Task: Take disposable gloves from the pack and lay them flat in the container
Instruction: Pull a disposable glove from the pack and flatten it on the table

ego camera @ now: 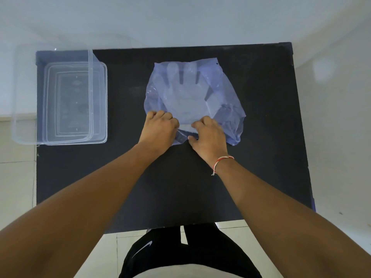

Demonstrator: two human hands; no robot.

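A translucent bluish plastic pack (226,91) lies at the middle of the black table (180,187). A stack of clear disposable gloves (186,93) shows through it, fingers pointing away from me. My left hand (158,128) pinches the pack's near left edge. My right hand (207,135) grips the near opening beside it, fingers curled on the plastic and the glove cuffs. A clear rectangular container (14,97) stands at the table's far left, with nothing visible in it.
The container's left part overhangs the table's left edge. A clear lid (100,101) seems to lie under or beside it. Tiled floor and a pale wall surround the table. My legs stand at the near edge.
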